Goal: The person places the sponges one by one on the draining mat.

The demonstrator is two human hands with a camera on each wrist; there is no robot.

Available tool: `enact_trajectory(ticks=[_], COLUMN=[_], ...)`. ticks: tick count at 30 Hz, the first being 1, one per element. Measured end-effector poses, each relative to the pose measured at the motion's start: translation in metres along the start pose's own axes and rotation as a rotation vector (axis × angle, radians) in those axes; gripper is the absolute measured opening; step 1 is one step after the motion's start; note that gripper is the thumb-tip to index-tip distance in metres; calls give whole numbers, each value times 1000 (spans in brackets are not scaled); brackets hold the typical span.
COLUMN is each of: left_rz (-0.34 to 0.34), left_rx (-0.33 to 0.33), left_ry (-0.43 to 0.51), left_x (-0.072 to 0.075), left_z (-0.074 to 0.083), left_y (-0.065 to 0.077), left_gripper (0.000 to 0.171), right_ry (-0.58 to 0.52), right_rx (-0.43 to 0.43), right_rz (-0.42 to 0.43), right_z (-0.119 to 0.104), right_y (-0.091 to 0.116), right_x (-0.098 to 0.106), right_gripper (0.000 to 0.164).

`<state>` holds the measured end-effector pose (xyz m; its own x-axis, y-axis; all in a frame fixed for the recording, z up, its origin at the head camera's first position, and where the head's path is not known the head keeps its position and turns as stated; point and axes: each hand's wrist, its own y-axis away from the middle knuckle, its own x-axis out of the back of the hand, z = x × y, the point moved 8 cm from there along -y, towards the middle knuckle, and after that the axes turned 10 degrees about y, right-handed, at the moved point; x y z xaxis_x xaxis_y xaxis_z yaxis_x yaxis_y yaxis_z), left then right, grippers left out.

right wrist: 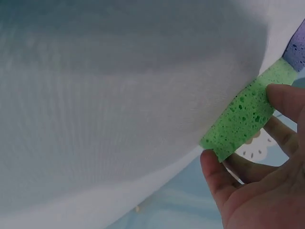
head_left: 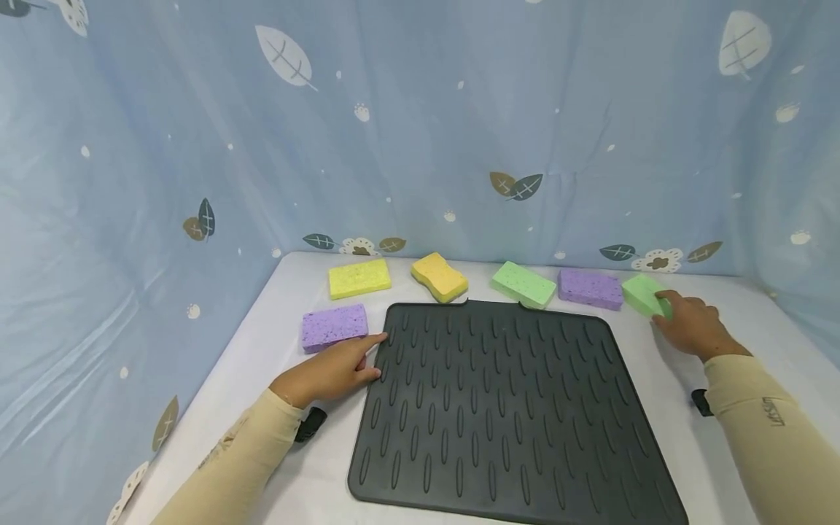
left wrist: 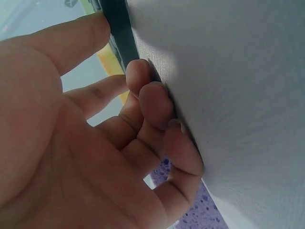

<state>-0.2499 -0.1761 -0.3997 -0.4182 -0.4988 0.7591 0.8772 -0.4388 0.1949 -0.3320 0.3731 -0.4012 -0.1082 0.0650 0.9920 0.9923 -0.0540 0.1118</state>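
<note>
Right arm [head_left: 761, 430] stretched forward; right hand [head_left: 694, 324] pinches far-right green sponge [head_left: 639, 292] between thumb and fingers, beside purple sponge [head_left: 589, 288], on table [head_left: 302, 281]. Left hand [head_left: 328, 370] grips nothing, thumb and forefinger spread, tips at mat's [head_left: 492, 408] left edge.

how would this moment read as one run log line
left hand: touches left edge of dark mat | right hand: holds rightmost green sponge | leftmost purple sponge: near left hand
</note>
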Motion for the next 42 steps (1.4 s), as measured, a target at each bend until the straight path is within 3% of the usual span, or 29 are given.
enact_trajectory(ticks=[14,22,42], left_rz=[13,8,-7], left_rx=[-7,1,46], left_ry=[-23,-25,-6], left_x=[0,-1,-1], left_z=[2,0,-3], left_y=[1,1,-2], left_gripper=[65,65,65], right_ry=[-58,-74,-139], right_rx=[-21,15,185], right_rz=[-20,36,213], right_z=[5,1,-47], right_y=[8,20,60], right_x=[1,6,29], right_gripper=[64,64,58])
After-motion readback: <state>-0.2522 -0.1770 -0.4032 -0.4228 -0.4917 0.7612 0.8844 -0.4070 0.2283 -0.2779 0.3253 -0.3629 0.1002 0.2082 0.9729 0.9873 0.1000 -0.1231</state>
